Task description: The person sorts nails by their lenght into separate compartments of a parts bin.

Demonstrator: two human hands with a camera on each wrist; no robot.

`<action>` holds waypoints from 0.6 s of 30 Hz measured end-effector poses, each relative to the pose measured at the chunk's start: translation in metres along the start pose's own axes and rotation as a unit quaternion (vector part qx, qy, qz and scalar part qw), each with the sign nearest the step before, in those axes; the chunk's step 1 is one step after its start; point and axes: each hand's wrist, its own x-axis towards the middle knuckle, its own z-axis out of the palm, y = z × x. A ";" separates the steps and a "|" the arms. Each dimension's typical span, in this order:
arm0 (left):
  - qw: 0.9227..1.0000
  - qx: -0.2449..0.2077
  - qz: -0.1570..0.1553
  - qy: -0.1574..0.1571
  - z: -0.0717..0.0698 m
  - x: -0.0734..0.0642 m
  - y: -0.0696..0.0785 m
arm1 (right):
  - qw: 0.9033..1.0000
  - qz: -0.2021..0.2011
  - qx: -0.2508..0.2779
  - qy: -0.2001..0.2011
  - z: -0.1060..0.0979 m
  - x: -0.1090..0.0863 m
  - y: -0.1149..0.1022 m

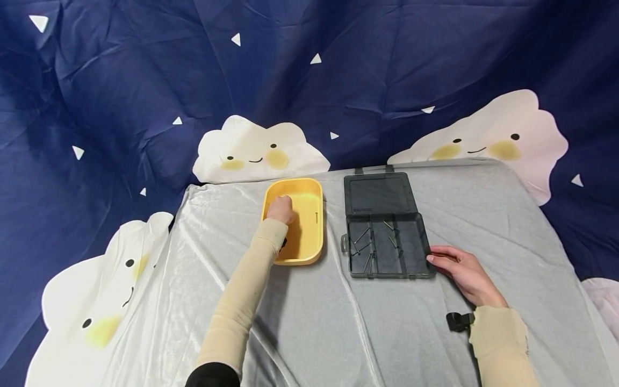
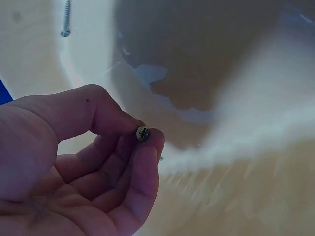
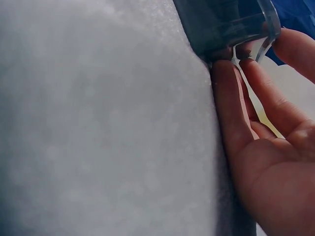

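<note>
The lettering on the lid [image 1: 381, 193] of the dark translucent compartment organizer [image 1: 412, 248], right of the frame's center, was too small to read; faint marks on the right beige sleeve [image 1: 505, 346], lower right, were likewise illegible. The work surface was a creased gray plush cloth [image 1: 319, 317] across the middle and lower frame. Behind it hung a navy fabric backdrop [image 1: 271, 70] with white triangles and smiling, yellow-cheeked clouds [image 1: 256, 153], one at upper center, others at right and lower left.

The left hand [image 1: 281, 209], just left of the frame's center, was inside the yellow plastic bin [image 1: 306, 239]. Its thumb and finger pinched a cross-recess screw [image 2: 142, 133], head facing the camera at the center of the left wrist view; a second screw [image 2: 66, 18] lay in the bin, at that view's upper left.

The organizer lay open, lid toward the top of the frame, with loose screws [image 1: 369, 263] in its left and middle compartments. The right hand [image 1: 466, 274], at center right, touched the organizer's right wall near the lower corner, its fingers extended rather than clenched.
</note>
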 end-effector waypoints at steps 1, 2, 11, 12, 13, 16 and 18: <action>1.000 -0.008 0.001 -0.002 -0.001 0.000 0.000 | 1.000 0.000 0.000 0.000 0.000 0.000 0.000; 1.000 -0.016 0.001 -0.006 -0.002 -0.001 0.000 | 1.000 0.000 0.000 0.000 0.000 0.000 0.000; 0.999 -0.034 0.015 -0.009 -0.010 0.001 -0.003 | 1.000 0.001 -0.002 0.005 0.001 -0.001 -0.001; 0.999 -0.038 0.017 -0.008 -0.010 0.001 -0.003 | 1.000 0.002 -0.002 0.005 0.001 -0.001 -0.001; 0.999 -0.046 0.018 -0.012 -0.012 0.001 -0.003 | 1.000 0.002 -0.001 0.004 0.001 -0.001 -0.001; 0.998 -0.057 0.023 -0.009 -0.015 0.000 -0.003 | 1.000 0.000 0.001 0.005 0.000 0.000 -0.001; 0.997 -0.067 0.027 -0.006 -0.017 -0.002 -0.003 | 1.000 -0.001 0.002 0.005 0.000 0.000 0.000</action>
